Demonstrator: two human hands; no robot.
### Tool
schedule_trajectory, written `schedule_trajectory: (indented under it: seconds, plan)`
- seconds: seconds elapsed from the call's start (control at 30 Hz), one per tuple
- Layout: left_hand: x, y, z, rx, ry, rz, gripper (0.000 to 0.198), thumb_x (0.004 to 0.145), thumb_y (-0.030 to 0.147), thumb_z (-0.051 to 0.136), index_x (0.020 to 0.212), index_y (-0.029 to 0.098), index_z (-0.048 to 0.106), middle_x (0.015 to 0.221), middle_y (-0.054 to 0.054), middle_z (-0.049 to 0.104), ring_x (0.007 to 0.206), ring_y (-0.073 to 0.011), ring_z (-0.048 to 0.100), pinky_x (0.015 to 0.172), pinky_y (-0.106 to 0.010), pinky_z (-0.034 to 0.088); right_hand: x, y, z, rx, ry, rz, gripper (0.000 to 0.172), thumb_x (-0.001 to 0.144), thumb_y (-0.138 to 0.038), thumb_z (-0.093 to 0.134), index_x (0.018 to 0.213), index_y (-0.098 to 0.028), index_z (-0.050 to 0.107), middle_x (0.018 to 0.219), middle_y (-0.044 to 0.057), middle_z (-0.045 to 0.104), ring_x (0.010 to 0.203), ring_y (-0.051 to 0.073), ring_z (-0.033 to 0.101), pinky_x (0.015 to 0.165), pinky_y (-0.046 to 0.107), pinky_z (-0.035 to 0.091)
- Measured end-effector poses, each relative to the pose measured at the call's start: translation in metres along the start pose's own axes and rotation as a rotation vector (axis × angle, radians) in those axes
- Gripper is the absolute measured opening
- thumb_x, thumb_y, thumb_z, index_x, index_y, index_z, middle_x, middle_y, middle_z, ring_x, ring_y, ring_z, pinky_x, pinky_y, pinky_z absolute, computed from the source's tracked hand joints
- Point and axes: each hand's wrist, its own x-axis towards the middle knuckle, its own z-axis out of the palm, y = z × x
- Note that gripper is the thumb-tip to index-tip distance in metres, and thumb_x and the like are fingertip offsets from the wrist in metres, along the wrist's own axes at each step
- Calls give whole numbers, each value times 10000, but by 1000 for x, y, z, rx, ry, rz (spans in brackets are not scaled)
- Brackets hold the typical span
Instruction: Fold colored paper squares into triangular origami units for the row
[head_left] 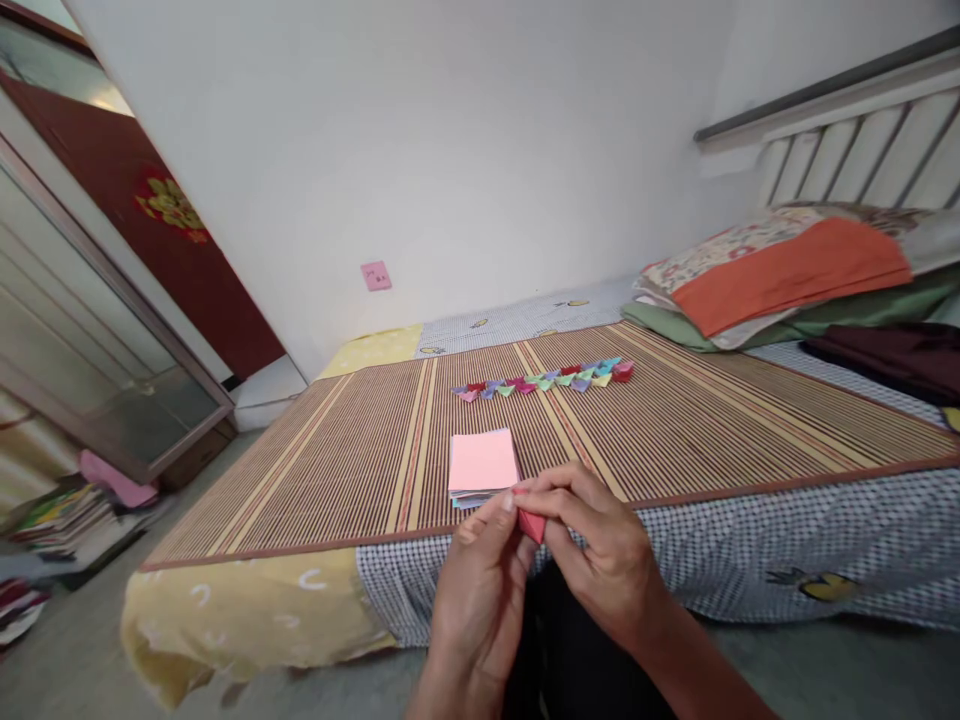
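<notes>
My left hand (480, 590) and my right hand (600, 550) meet in front of the bed edge, both pinched on a small red folded paper (532, 524). Only a corner of that paper shows between the fingers. Just beyond my hands a stack of square paper sheets (483, 464) with a pink one on top lies on the striped bamboo mat (675, 420). Farther back, a row of several small folded paper pieces (544, 380) in many colours stretches across the mat.
The mat covers a low bed with a checked sheet (787, 540) and a yellow sheet (240, 610). Pillows (780, 270) and folded cloth (892, 355) lie at the right by the headboard. Books and papers (60, 515) are piled on the floor at the left, near a glass door (82, 340).
</notes>
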Motion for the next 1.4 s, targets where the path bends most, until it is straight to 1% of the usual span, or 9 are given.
schedule_trajectory:
  seconds: [0.4,0.5,0.67,0.77,0.97,1.07,1.17,1.27,1.4]
  plan:
    - [5,1,-13,326,48,172,229,802,324,805,946,149,830,898,-102,785,878,-225,702,893,-353,525,1,1,0,-9,17,-49,241,904,25,551,935,-186,664,937,53,702,940,173,672,853,316,539]
    - [5,2,-15,452,88,259,191,815,326,787,900,160,827,813,-70,766,854,-219,692,858,-334,527,1,-2,-1,44,-11,22,229,908,-14,544,992,-188,668,961,53,704,951,179,672,858,313,541]
    - [0,3,-11,608,119,358,183,853,331,743,843,163,814,678,-18,691,684,-158,628,707,-272,517,4,-5,-2,106,4,201,136,924,-86,621,946,-207,678,868,14,682,788,142,664,704,241,535]
    - [0,4,-11,614,114,338,167,848,319,749,838,161,802,670,-13,681,666,-149,616,678,-262,511,4,-4,-3,121,-8,172,164,938,-64,592,913,-206,671,839,10,660,791,141,661,711,239,526]
    - [4,10,-12,560,-25,175,179,811,308,783,753,139,780,656,-28,681,636,-138,595,656,-256,505,3,-2,-6,65,-31,132,208,970,-57,532,986,-200,682,909,32,671,878,156,655,789,264,510]
    - [4,10,-14,585,28,257,194,841,313,761,732,152,766,644,-11,656,628,-128,570,639,-240,481,4,-4,-7,92,-64,223,157,971,-106,550,976,-202,673,910,24,672,845,152,651,752,259,509]
    - [5,9,-15,576,59,347,150,853,296,755,788,166,791,782,-31,695,776,-160,628,760,-268,502,6,-6,-7,129,-125,406,29,911,-180,670,925,-205,665,858,2,670,749,147,629,677,254,495]
    - [5,7,-15,539,43,377,131,857,283,754,814,169,803,854,-41,700,859,-184,643,835,-296,499,7,-9,-7,220,-189,532,29,903,-223,682,886,-203,672,796,-11,668,696,143,605,645,254,476]
    - [5,6,-15,453,58,329,132,837,301,783,832,169,790,824,-41,715,801,-174,636,788,-286,494,7,-10,-7,364,-195,583,149,944,-261,619,825,-184,663,754,-6,658,707,143,607,660,256,472]
